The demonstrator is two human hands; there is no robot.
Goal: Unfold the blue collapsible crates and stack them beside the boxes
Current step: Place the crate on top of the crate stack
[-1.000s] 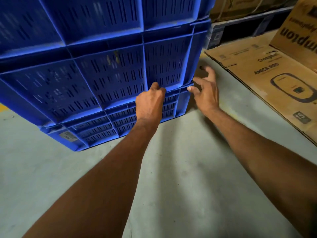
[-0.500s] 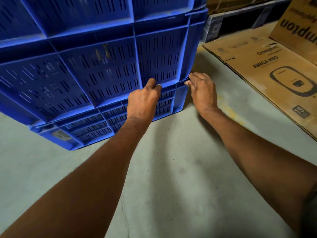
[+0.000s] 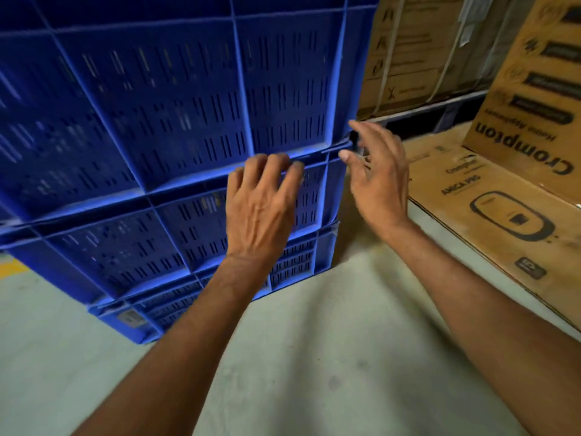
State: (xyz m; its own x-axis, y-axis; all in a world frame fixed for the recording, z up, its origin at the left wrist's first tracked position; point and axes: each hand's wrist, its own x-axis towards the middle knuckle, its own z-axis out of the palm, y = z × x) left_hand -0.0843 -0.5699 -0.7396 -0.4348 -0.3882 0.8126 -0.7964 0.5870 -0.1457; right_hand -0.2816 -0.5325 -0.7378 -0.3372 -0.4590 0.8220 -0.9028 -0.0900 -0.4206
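A stack of blue slotted crates (image 3: 176,127) stands on the floor and fills the upper left of the head view. My left hand (image 3: 262,209) lies against the front wall of a lower crate (image 3: 125,256), fingertips spread along the seam under the upper crate. My right hand (image 3: 377,180) hovers at the stack's right corner with its fingers apart, close to the seam; it grips nothing. Cardboard boxes (image 3: 418,51) sit just right of the stack.
A flattened Crompton carton (image 3: 503,212) lies on the grey floor (image 3: 314,357) at the right, with another carton (image 3: 540,99) leaning above it. A dark pallet or shelf edge (image 3: 440,111) runs under the boxes. A yellow floor mark (image 3: 12,265) shows at the far left.
The upper crate has come down flush onto the stack. Both hands have let go of its lower edge, their fingers now spread; the view has moved up and closer.
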